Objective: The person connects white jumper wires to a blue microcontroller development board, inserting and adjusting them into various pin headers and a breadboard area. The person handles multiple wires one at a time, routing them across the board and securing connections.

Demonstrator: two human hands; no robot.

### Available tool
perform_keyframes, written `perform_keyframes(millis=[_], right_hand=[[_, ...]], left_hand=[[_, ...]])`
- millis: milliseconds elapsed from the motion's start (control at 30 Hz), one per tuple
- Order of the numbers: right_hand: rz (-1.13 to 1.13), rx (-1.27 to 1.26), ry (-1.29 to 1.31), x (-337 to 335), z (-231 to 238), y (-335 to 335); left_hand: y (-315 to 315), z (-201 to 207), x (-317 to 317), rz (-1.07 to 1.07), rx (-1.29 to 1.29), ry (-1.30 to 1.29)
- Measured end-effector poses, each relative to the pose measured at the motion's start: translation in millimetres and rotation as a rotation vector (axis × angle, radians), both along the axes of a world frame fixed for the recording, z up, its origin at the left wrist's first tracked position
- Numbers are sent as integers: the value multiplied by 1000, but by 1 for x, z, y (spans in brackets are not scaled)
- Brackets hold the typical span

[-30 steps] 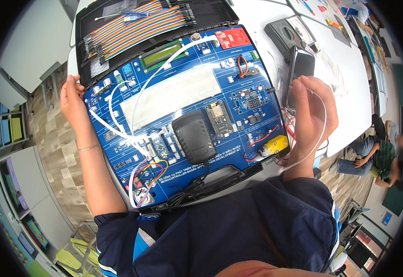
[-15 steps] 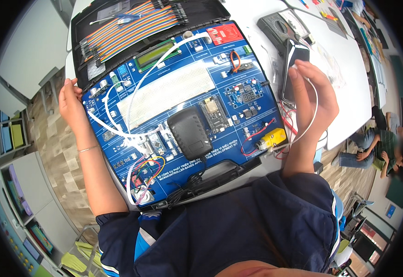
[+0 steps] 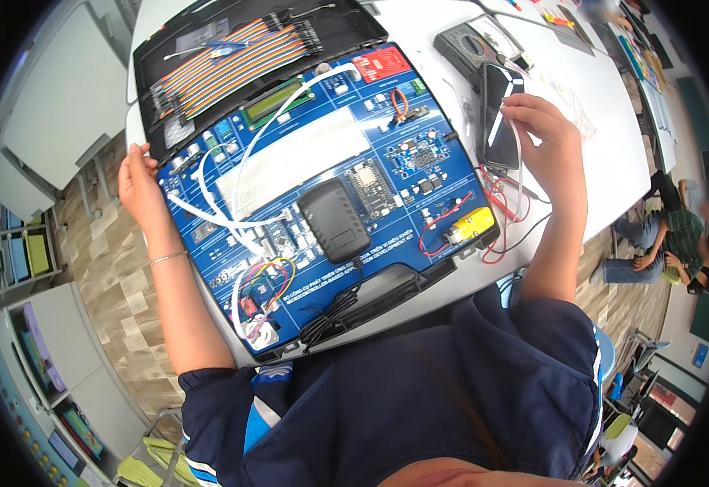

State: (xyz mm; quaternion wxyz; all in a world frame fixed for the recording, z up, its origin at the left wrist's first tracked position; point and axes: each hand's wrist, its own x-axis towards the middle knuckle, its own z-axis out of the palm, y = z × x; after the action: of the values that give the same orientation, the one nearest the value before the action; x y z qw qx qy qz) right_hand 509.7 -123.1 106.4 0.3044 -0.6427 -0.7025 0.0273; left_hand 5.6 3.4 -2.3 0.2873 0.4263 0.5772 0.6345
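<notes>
An open black case holds a blue electronics development board [image 3: 290, 284] with modules, a white breadboard [image 3: 290, 158] and a black power adapter [image 3: 334, 221] lying on top. At the case's left edge, my left hand [image 3: 141, 191] has its fingers bent around the rim. Beyond the right edge, my right hand [image 3: 545, 134] pinches a thin white cable [image 3: 520, 162] that hangs down from the fingers. Its fingertips are over a dark phone [image 3: 496, 138] on the white table; whether they touch it is unclear. The cable's tip is hidden by the fingers.
Rainbow jumper wires [image 3: 237, 69] lie in the case lid. An analog multimeter [image 3: 484, 49] stands behind the phone. Red test leads [image 3: 496, 203] run beside a yellow motor [image 3: 470, 227]. Other people sit farther right, one in a green shirt [image 3: 685, 235].
My right hand has shifted toward the phone's upper end, and the white cable now hangs straighter instead of bowing out. My left hand keeps its place at the case edge; the whole view has shifted slightly.
</notes>
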Motion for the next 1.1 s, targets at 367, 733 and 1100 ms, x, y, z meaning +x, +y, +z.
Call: perform_keyframes(millis=[367,733,1100], right_hand=[[217,-125,-156,-20,4,24],[666,-17,50,-130,26,5],[724,-98,-36,-196,-3,25]], left_hand=[[-4,7,11,4,7,-38],[-9,15,21,15,71,-88],[-2,10,24,-54,201,-1]])
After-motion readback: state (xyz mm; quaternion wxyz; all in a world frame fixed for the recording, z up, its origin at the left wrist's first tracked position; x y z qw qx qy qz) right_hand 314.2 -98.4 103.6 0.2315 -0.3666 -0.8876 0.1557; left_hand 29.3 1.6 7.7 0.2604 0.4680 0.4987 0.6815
